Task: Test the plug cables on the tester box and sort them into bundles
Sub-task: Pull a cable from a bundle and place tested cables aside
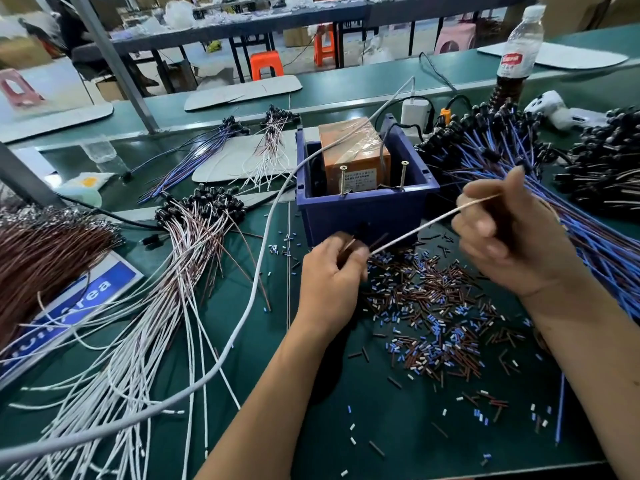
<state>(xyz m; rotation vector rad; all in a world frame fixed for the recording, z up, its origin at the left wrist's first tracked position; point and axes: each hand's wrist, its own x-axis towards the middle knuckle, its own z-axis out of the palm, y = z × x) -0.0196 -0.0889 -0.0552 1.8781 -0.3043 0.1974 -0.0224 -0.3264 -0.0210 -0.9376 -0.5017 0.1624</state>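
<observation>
Two hands, left hand [330, 271] and right hand [512, 237], each pinch one white cable [415, 232] before one blue tester box [363, 206].

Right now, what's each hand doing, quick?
Left hand: fingers pinch the near end of a thin white cable, in front of the blue tester box.
Right hand: pinches the same cable's far end.

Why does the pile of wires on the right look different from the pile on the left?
The right pile has blue and dark wires; the left pile has white and brownish ones. The right pile lies beside the right hand, the left pile spreads out past the left hand. Both have black plugs at the far end.
</observation>
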